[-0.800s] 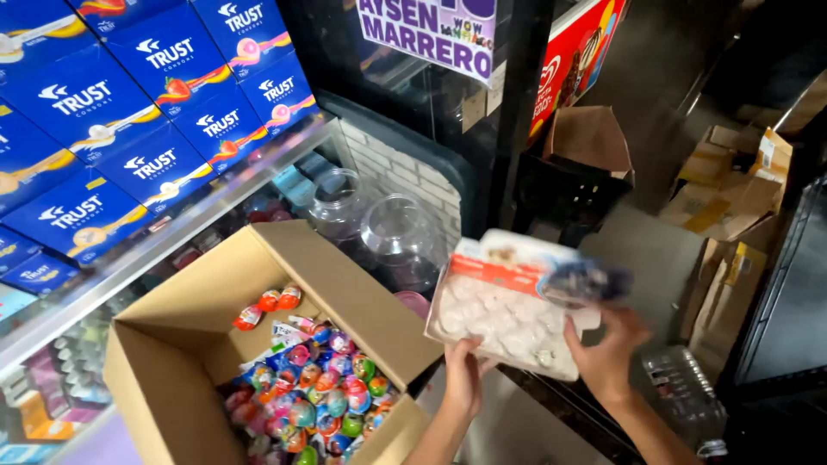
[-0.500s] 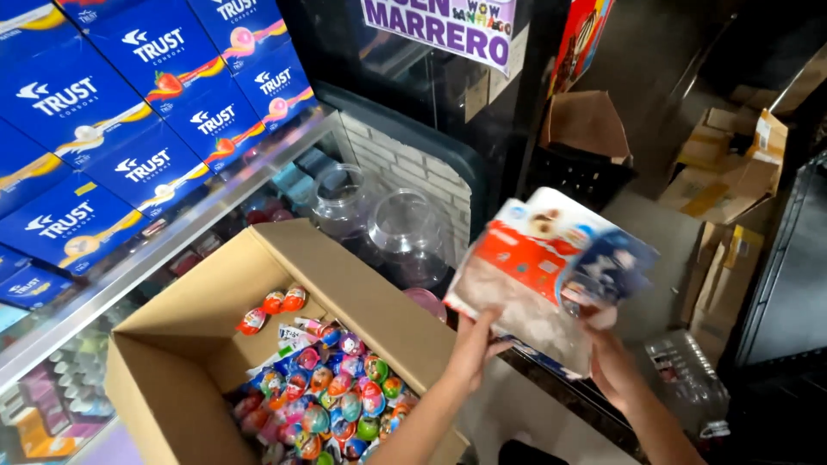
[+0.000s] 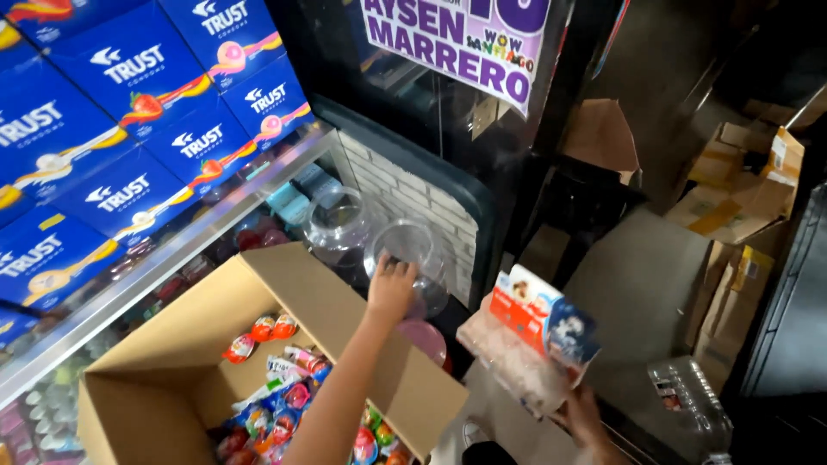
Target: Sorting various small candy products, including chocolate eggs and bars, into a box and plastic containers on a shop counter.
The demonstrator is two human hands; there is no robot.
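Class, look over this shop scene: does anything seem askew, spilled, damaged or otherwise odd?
Nothing is spilled or broken. Only the display tray is tilted, held in the right hand. The left hand rests on a clear jar beside the open cardboard box.
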